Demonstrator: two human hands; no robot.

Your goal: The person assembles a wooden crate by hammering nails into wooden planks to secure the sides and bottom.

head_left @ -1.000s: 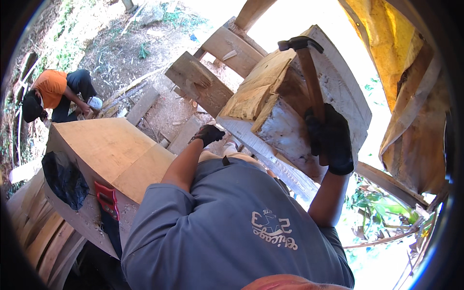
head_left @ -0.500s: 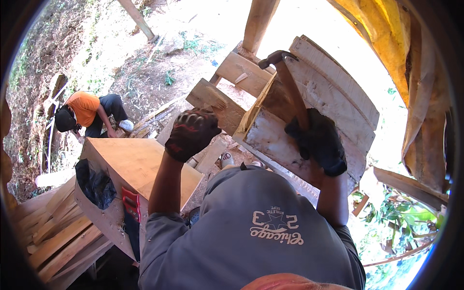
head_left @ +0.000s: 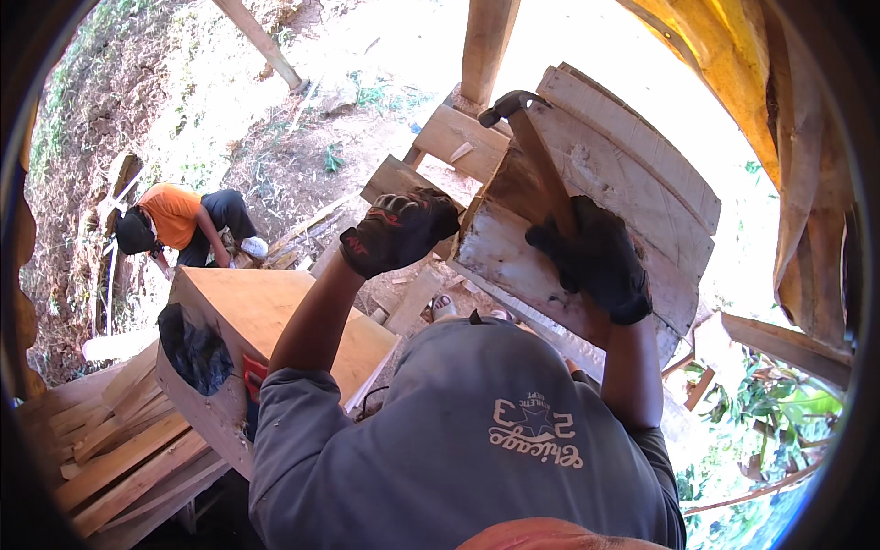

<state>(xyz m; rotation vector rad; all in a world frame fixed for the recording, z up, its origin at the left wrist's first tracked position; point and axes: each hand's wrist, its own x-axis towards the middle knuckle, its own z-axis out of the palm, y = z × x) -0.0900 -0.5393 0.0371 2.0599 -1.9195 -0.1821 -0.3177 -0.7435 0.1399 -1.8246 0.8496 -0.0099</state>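
Note:
In a black work glove, my right hand (head_left: 596, 261) is wrapped round the wooden handle of a claw hammer (head_left: 543, 170). The dark hammer head points away from me, over the far left corner of a box-like piece made of rough boards (head_left: 632, 165). My left hand (head_left: 403, 231), in a black glove with red marks, is closed just left of the box's near-left edge. Whatever its fingers hold, if anything, is hidden. Beyond that hand lie short planks (head_left: 458, 142) with a wood chip on top.
To the left stands a wooden cabinet-like box (head_left: 275, 302) with a black plastic bag (head_left: 194, 353) and a red-handled saw (head_left: 254, 374) at its side. Stacked boards (head_left: 128, 467) lie lower left. Someone in an orange shirt (head_left: 174, 215) crouches farther off. A post (head_left: 486, 50) rises at the back.
My left hand has moved right, closer to the edge of the board box. The hammer has shifted slightly left, still in my right hand.

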